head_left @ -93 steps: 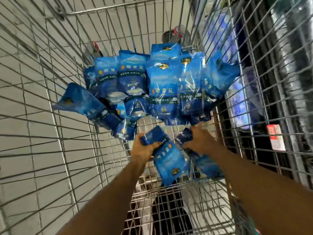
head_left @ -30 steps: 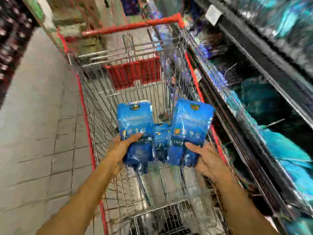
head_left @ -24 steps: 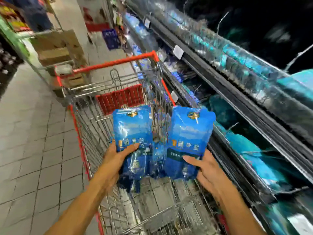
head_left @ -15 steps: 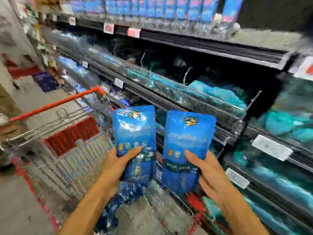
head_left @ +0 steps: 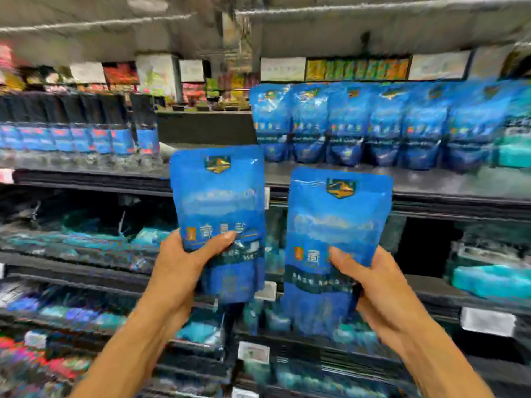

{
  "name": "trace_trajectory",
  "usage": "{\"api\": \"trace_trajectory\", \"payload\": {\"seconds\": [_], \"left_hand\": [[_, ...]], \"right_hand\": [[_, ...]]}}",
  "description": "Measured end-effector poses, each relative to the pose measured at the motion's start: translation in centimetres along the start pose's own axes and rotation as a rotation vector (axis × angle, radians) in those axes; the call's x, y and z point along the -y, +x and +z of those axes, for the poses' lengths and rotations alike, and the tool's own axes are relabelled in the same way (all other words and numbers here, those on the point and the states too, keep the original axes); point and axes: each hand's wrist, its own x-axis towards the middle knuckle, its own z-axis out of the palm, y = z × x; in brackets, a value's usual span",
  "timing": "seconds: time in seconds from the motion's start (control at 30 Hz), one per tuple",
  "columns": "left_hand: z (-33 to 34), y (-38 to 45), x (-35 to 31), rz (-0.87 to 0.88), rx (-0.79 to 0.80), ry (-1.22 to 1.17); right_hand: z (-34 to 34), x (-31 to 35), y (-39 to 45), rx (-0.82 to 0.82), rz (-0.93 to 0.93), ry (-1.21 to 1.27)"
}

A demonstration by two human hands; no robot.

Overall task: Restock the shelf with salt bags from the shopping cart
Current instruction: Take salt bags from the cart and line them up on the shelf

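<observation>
I hold two blue salt bags upright in front of the shelves. My left hand [head_left: 184, 262] grips the lower part of the left salt bag [head_left: 218, 196], thumb across its front. My right hand [head_left: 373, 285] grips the right salt bag [head_left: 336, 225] the same way, slightly lower. Behind them runs the upper shelf [head_left: 431, 182], where a row of matching blue salt bags [head_left: 373, 124] stands at the right. A gap on that shelf lies just left of the row, behind the left bag's top. The shopping cart is out of view.
Dark bottles with blue labels [head_left: 71, 130] fill the upper shelf's left part. Lower shelves hold teal packets [head_left: 488, 282] and white price tags [head_left: 487, 321]. The picture is blurred by motion.
My view has swung up from the cart to face the shelves. Both hands have lifted the two salt bags from the cart to chest height before the upper shelf.
</observation>
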Motion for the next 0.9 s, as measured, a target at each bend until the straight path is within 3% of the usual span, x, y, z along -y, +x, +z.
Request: {"api": "trace_trajectory", "payload": {"seconds": [0.13, 0.3, 0.57, 0.73, 0.8, 0.9], "left_hand": [[6.4, 5.8, -4.1, 0.073, 0.116, -0.047], [11.1, 15.6, -7.2, 0.107, 0.127, -0.024], [13.2, 26.5, -4.3, 0.025, 0.037, 0.023], [12.5, 30.2, -1.8, 0.016, 0.050, 0.102], [12.1, 30.8, -1.1, 0.051, 0.050, 0.143], [10.8, 31.0, -0.6, 0.143, 0.088, 0.365]], "right_hand": [[-3.0, 6.6, 4.8, 0.026, -0.132, -0.005], [-4.0, 11.9, 14.7, -0.003, -0.170, 0.010], [-2.9, 9.2, 29.1, -0.094, -0.018, -0.081], [-3.2, 6.8, 32.4, -0.065, 0.023, -0.185], [-3.9, 6.5, 32.6, -0.067, -0.035, -0.330], [-5.3, 6.8, 32.4, -0.089, -0.078, -0.915]]}}
